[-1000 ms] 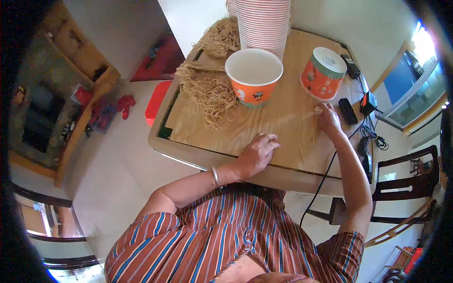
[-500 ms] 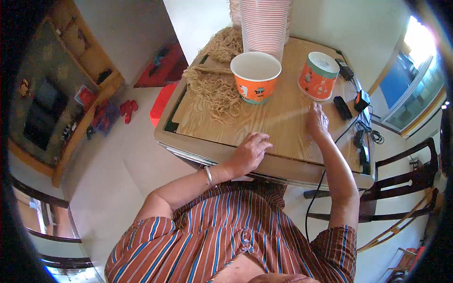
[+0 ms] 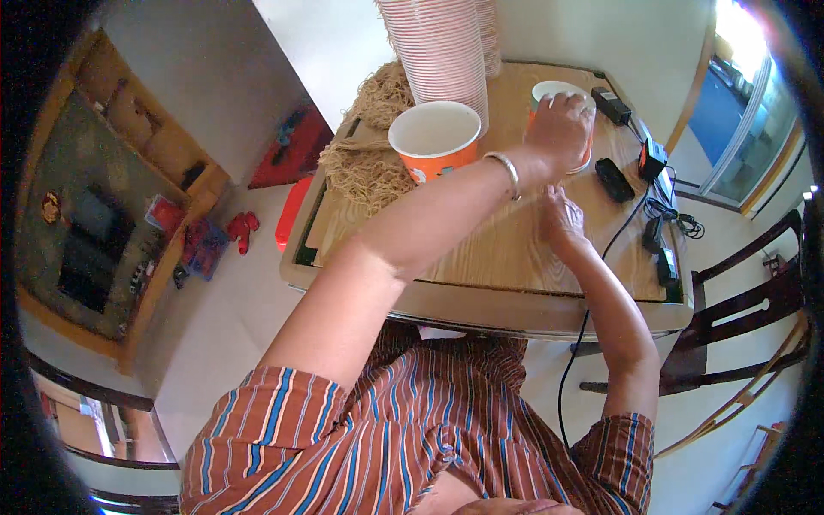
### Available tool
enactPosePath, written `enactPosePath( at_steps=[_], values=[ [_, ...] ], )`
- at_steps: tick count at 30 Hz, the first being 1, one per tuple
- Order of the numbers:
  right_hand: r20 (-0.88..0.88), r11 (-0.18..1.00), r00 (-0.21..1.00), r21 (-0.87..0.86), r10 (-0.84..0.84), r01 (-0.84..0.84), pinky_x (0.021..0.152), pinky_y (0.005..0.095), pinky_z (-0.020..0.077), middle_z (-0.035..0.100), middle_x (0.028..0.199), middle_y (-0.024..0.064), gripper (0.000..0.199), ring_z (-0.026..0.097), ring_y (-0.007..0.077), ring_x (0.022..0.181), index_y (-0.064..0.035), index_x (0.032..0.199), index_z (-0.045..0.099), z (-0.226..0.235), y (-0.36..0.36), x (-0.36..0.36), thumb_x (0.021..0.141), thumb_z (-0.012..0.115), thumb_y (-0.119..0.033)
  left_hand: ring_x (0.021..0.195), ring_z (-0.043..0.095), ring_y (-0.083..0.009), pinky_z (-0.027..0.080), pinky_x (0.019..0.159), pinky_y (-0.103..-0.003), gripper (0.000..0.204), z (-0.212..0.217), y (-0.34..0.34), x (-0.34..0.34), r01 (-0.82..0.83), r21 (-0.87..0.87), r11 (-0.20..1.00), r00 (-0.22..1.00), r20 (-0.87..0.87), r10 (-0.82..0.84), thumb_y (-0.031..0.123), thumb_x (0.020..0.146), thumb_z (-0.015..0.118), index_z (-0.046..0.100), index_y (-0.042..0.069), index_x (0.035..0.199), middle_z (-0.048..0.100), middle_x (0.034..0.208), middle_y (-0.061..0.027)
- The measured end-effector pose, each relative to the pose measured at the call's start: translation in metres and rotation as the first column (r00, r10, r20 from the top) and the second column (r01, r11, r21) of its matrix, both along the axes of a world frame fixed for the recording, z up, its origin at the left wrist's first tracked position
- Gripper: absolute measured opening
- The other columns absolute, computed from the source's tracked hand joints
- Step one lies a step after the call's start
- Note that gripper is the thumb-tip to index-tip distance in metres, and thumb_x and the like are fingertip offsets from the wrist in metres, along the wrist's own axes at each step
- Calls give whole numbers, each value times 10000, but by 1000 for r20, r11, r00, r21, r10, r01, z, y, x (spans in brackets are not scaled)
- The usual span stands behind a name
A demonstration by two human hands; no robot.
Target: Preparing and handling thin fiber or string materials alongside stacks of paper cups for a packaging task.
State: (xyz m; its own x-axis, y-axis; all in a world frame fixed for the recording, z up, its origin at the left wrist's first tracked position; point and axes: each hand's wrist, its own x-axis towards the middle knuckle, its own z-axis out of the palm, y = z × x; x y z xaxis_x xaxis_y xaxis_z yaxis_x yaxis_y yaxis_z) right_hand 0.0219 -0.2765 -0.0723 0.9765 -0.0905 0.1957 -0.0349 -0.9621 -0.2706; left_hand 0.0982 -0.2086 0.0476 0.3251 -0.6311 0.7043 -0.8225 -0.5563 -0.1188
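My left hand [image 3: 562, 133] reaches across to the right, its fingers wrapped over an upside-down orange paper bucket [image 3: 543, 89]. Only parts of the bucket's pale base and orange side show past the hand. My right hand [image 3: 564, 219] rests on the wooden tabletop [image 3: 506, 245] just nearer to me, its fingers bent and drawn together. Anything between those fingers is too small to make out. To the left stands a second orange paper bucket [image 3: 436, 142], upright with its white inside showing, partly behind my left forearm.
A tall stack of paper buckets [image 3: 442, 69] rises at the back. Tangled tan fibre strands [image 3: 369, 172] cover the table's left side. Along the right lie black adapters [image 3: 614, 178] and cables [image 3: 678, 221]. A dark wooden chair [image 3: 747, 318] stands to the right.
My left hand has moved from the table's front edge across to the upside-down bucket and closed over it. My right hand has barely moved. The view has shifted slightly.
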Motion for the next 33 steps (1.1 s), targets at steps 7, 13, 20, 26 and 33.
enactPosePath(
  at_steps=[7,13,20,26,33],
  values=[
    [-106,996,991,-5,85,-86,758,476,514,600,1055,219,279,641,375,917,8,1083,514,7,8,-12,826,546,-95,1314,352,-336,296,1075,-488,629,0,-25,40,-111,206,972,961,-227,158,290,812,654,417,41,1338,395,1405,-165],
    [-130,999,991,41,41,-36,767,469,516,631,1014,229,359,646,379,911,4,1117,500,14,5,-12,790,596,-111,1307,362,-329,263,1063,-572,675,-13,-41,50,-105,224,969,932,-319,174,374,823,660,391,66,1360,427,1376,-146],
    [-248,998,968,-40,42,-53,789,467,514,664,1002,199,430,652,369,925,-65,1202,492,21,-12,8,802,617,-161,1235,440,-303,267,1029,-617,612,-35,-34,64,-150,337,929,969,-137,206,330,805,683,454,88,1317,490,1302,-118],
    [-261,994,965,-108,-15,-14,791,442,519,676,983,182,310,662,343,926,-46,1124,532,27,-14,15,863,549,-212,1181,506,-265,336,961,-601,421,-32,-21,87,-118,361,925,963,-187,196,232,813,646,549,106,1203,527,1246,-89],
    [-217,982,972,-182,-90,50,779,410,526,680,995,164,280,670,303,938,4,1072,564,6,-21,34,893,504,-202,982,616,-315,504,838,-436,239,-33,-11,113,-57,145,988,978,-193,85,161,804,607,649,87,1026,627,1054,-117]
  ],
)
